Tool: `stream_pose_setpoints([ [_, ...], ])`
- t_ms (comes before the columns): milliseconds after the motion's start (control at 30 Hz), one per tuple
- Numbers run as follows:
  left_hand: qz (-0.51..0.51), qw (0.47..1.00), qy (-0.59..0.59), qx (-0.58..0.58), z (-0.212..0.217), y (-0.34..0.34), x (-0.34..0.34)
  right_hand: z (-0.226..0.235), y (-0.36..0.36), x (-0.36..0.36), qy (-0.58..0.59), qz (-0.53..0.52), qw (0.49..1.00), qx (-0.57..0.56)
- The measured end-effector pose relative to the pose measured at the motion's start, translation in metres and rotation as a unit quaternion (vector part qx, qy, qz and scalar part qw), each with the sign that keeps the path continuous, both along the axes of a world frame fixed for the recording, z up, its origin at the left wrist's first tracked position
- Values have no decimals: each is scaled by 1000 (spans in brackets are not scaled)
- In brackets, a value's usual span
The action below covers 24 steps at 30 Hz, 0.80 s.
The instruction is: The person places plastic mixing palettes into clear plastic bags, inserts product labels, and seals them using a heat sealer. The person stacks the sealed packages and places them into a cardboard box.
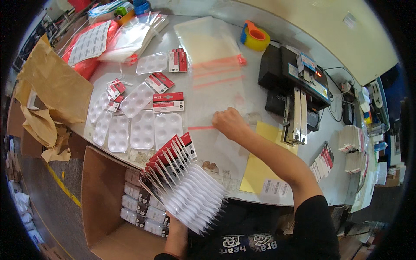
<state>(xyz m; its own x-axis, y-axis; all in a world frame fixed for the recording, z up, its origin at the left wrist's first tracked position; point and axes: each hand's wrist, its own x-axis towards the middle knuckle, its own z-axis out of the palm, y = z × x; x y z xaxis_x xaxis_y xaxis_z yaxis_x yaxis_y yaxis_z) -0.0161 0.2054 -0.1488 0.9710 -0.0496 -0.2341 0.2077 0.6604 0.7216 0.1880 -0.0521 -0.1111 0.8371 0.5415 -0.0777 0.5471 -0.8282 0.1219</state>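
Note:
A fanned stack of white paint palettes (197, 197) with red and black header cards rests on my left hand (172, 218). The stack hides most of that hand's fingers. At the table's middle my right hand (232, 123) is closed at the red-striped edge of a transparent plastic bag (212, 110), apparently pinching it. More transparent bags with red strips lie beyond it. Left of the bag, several packaged palettes (143, 130) lie spread out, some overlapping. Below them an open cardboard box (102, 190) holds rows of packed palettes.
A black sealing machine (303, 78) stands at the right, near yellow tape rolls (255, 37). Yellow paper (260, 164) lies by the front edge. Brown paper (56, 86) and red-and-clear packaging (89, 47) occupy the left. Card stacks (351, 141) sit at the far right.

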Motion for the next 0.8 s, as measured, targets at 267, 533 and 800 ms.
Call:
stream_pose_setpoints([
  [267,-149,987,-57,-11,18,45,-28,37,-23,-21,-83,-34,992,91],
  [533,-316,935,-144,72,54,-3,-2,26,-3,-111,142,-36,941,306],
  [800,-402,890,-75,201,55,-47,-33,55,-63,-116,371,-134,867,303],
])
